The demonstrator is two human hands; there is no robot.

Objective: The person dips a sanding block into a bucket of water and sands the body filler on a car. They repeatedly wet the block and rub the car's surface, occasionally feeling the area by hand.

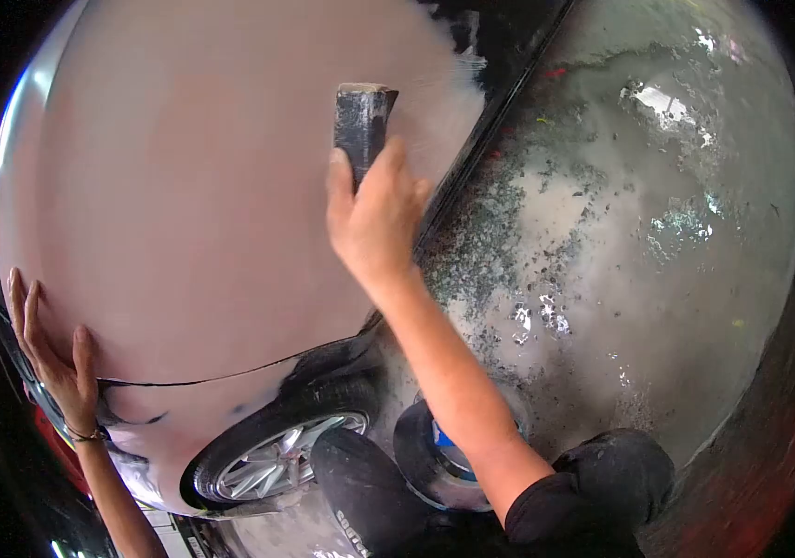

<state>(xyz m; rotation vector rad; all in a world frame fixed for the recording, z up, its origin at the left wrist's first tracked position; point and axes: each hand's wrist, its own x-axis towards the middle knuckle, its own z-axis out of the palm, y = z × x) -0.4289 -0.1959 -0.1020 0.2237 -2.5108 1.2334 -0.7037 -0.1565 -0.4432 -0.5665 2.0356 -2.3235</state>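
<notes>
My right hand (pixel 381 219) is wrapped round a black sanding block (pixel 360 121) with worn, pale-edged sides. The block lies against the car body panel (pixel 184 205), near its lower edge. Dull pinkish-grey, the panel has a smooth, matte look. Over at the left, my left hand (pixel 70 377) rests on the panel with its fingers spread, holding nothing; a thin dark band circles that wrist. Whitish smears mark the border between the dull surface and a black area (pixel 500 37) near the top. The underside of the block is hidden.
Below the panel is a car wheel (pixel 277 460) with silver spokes, close to my knee. A dark round object with a blue part (pixel 416 456) sits between my legs, partly hidden by my arm. The grey floor (pixel 695 344) is wet and strewn with dark grit.
</notes>
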